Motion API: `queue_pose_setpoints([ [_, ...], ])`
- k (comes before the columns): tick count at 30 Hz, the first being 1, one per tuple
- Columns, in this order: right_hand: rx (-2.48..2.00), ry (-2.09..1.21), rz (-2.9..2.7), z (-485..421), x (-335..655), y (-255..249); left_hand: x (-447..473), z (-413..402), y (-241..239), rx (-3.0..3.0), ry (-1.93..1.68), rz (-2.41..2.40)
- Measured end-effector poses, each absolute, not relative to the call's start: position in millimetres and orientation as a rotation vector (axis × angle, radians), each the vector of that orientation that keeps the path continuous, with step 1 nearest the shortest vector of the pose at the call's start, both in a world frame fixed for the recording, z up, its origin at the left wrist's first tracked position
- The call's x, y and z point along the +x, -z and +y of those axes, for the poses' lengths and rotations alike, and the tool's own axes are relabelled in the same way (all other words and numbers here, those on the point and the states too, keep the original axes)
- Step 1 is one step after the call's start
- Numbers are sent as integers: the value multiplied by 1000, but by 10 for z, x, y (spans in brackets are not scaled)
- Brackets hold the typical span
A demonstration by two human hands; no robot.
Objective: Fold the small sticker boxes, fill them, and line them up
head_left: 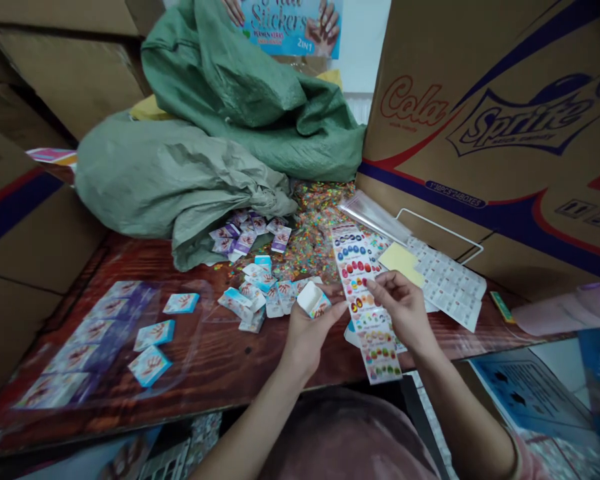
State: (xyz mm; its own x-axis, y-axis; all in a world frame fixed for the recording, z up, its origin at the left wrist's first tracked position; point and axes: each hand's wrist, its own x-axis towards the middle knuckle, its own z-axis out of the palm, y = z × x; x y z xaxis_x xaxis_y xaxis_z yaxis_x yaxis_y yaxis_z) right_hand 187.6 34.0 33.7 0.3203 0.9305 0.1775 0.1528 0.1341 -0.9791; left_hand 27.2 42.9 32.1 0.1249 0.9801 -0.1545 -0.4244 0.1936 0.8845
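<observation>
My left hand (305, 337) is closed round a small white-and-blue cardboard box (310, 298) with its top open. Its fingertips reach the edge of a long nail sticker sheet (379, 357), printed with rows of coloured nail shapes. On the sheet's right side my right hand (403, 308) pinches it with thumb and forefinger. The sheet hangs at a slant over the table's front edge. Several blue-and-white boxes (253, 293) lie in a loose pile left of my left hand. Behind them are purple-and-white boxes (245, 237) at a sack's mouth.
Rows of purple boxes (97, 330) stand at left on the red-brown table (200, 373). Small wrapped candies (310, 227) spread behind my hands. Grey-green (180, 173) and green sacks (260, 100) fill the back. A large carton (495, 113) and printed sheets (447, 280) lie right.
</observation>
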Motion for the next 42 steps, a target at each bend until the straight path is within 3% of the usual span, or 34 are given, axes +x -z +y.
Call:
queue_pose_setpoints([
  [3, -1312, -746, -1213, 206, 1671, -351, 240, 420, -363, 822, -1284, 896],
  [9, -1359, -281, -1865, 213, 1716, -459, -25, 337, -520, 1063, -1221, 1017],
  [12, -1153, -370, -1987, 226, 1708, -505, -80, 290, -665, 1152, -1211, 1030],
  [16, -1144, -631, -1628, 201, 1607, -460, -97, 271, -722, 1195, -1307, 1042],
  [19, -1240, -793, -1382, 188, 1555, -383, -114, 282, -620, 1189, -1134, 1018],
  [25, -1113, -336, -1841, 128, 1571, -282, -149, 304, -438, 1110, -1078, 1053],
  [29, -1057, -231, -2057, 66, 1532, -251, -177, 318, -454, 1097, -1082, 1063],
  [35, -1027, -374, -1983, 53, 1434, -215, -191, 342, -385, 979, -1131, 987],
  [42, -1239, -764, -1604, 157, 1473, -151, -218, 327, -279, 980, -975, 1031],
])
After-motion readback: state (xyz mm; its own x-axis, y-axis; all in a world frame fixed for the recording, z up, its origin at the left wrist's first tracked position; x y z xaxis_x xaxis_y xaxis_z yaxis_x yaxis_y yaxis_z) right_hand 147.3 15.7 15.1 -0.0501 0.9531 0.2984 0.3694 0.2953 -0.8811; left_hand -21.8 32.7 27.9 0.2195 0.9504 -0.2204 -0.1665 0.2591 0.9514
